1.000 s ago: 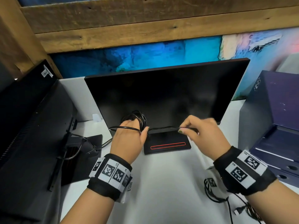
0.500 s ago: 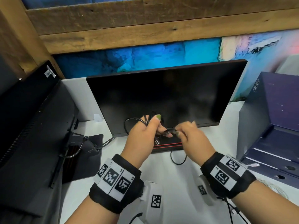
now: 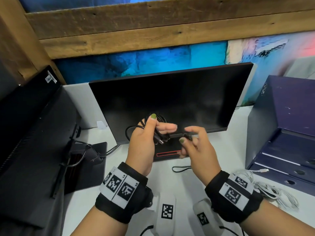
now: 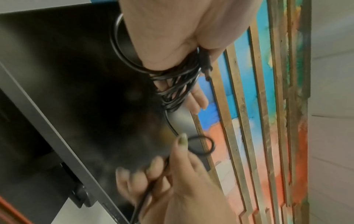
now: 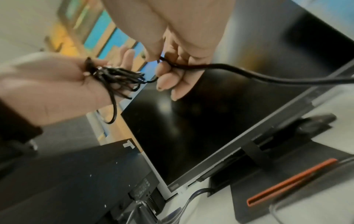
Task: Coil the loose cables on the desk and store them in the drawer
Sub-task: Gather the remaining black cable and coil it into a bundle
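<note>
White surface nearest the camera, cut off at the bottom edge. White cable heaped at right, near the right wrist, far end out of frame. Short black loop lying flat just ahead of the wrists. Left hand raised off the surface, black cable wound in several turns round the palm, thumb clamping the bundle, connector tips poking out below the fingers; turn count hard to make out. Right hand just beside, pinching the loose tail of same cable between thumb and forefinger; pinch point blurred in the left wrist view. Beyond the hands, dark monitor, base with red stripe partly hidden by both hands. Blue drawer unit far right, cropped.
</note>
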Demonstrator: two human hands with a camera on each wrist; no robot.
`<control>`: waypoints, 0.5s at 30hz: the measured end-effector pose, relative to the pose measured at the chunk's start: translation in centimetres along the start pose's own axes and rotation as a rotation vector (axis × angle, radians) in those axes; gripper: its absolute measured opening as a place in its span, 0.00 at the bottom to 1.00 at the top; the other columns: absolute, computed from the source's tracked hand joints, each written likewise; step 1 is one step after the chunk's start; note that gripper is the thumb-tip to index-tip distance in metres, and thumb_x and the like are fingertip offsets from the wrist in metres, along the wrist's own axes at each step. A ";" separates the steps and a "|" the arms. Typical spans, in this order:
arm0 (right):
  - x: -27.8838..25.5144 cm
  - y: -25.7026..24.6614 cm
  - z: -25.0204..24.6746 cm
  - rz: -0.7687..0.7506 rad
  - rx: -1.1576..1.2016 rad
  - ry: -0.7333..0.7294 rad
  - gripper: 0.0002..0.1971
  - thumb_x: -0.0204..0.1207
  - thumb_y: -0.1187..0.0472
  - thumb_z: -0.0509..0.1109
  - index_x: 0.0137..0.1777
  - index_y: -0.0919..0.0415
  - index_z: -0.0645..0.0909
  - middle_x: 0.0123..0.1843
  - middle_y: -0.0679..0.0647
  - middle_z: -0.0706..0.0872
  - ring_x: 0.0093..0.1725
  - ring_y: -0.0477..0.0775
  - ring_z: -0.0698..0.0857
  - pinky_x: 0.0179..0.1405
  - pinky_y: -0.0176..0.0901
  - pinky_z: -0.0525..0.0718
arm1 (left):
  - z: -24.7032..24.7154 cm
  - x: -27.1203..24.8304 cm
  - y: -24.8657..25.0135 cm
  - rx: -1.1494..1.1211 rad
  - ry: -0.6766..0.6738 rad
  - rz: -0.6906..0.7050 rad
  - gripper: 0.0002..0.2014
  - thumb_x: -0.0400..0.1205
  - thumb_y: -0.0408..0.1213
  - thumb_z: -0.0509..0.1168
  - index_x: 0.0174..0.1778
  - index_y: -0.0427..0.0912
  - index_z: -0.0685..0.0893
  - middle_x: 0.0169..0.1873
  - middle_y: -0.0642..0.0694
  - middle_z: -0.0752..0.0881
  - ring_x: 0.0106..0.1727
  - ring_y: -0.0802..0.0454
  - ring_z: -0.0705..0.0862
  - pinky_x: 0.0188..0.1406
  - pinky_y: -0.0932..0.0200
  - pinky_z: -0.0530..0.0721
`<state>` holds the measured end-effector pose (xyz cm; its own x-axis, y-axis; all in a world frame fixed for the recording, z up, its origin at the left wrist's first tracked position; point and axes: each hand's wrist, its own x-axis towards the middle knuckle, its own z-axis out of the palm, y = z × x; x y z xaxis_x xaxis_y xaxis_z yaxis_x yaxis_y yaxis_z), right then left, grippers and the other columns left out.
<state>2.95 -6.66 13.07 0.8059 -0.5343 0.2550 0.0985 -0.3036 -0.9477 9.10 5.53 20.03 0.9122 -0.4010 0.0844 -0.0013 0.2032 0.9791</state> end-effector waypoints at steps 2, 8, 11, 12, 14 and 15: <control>0.2 0.3 -0.3 0.031 -0.041 0.044 0.06 0.82 0.61 0.62 0.45 0.51 0.70 0.26 0.51 0.78 0.24 0.48 0.76 0.27 0.28 0.75 | -0.3 0.3 0.2 -0.180 0.007 0.002 0.21 0.89 0.39 0.51 0.33 0.44 0.82 0.39 0.36 0.91 0.49 0.38 0.90 0.53 0.55 0.86; -0.3 2.4 -0.1 0.080 -0.417 -0.063 0.10 0.84 0.54 0.60 0.40 0.53 0.72 0.28 0.42 0.76 0.31 0.43 0.76 0.28 0.29 0.69 | -0.5 0.1 0.3 -0.375 -0.021 0.022 0.14 0.88 0.39 0.51 0.39 0.39 0.74 0.37 0.38 0.91 0.30 0.50 0.88 0.40 0.59 0.87; -0.7 2.6 -0.2 0.119 -0.233 -0.128 0.15 0.80 0.55 0.66 0.30 0.50 0.73 0.22 0.43 0.74 0.25 0.41 0.71 0.29 0.31 0.70 | -1.0 0.7 0.7 -0.396 0.033 0.114 0.14 0.88 0.39 0.50 0.39 0.40 0.73 0.34 0.41 0.91 0.28 0.51 0.87 0.42 0.59 0.86; -0.9 2.2 -0.4 0.100 -0.206 -0.178 0.15 0.80 0.56 0.67 0.30 0.48 0.73 0.22 0.43 0.74 0.25 0.41 0.70 0.29 0.31 0.71 | -1.4 1.1 0.8 -0.413 0.060 0.140 0.14 0.89 0.38 0.50 0.39 0.41 0.73 0.35 0.41 0.91 0.29 0.52 0.87 0.43 0.58 0.86; -1.2 1.1 -0.5 0.030 -0.207 -0.280 0.13 0.80 0.57 0.67 0.33 0.45 0.77 0.23 0.39 0.77 0.26 0.40 0.73 0.31 0.29 0.71 | -2.3 2.0 1.1 -0.401 0.099 0.187 0.15 0.89 0.38 0.49 0.39 0.42 0.73 0.39 0.41 0.92 0.36 0.50 0.90 0.50 0.56 0.86; -1.3 0.5 -0.5 -0.004 -0.226 -0.316 0.13 0.80 0.58 0.66 0.34 0.44 0.78 0.25 0.35 0.78 0.28 0.39 0.74 0.31 0.28 0.71 | -2.8 2.4 0.9 -0.345 0.109 0.207 0.16 0.90 0.38 0.48 0.39 0.42 0.74 0.42 0.41 0.92 0.43 0.48 0.91 0.56 0.54 0.85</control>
<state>1.62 -6.54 12.34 0.9493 -0.2743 0.1537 -0.0005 -0.4901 -0.8717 12.43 7.29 20.58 0.9453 -0.2269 0.2345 -0.0686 0.5645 0.8226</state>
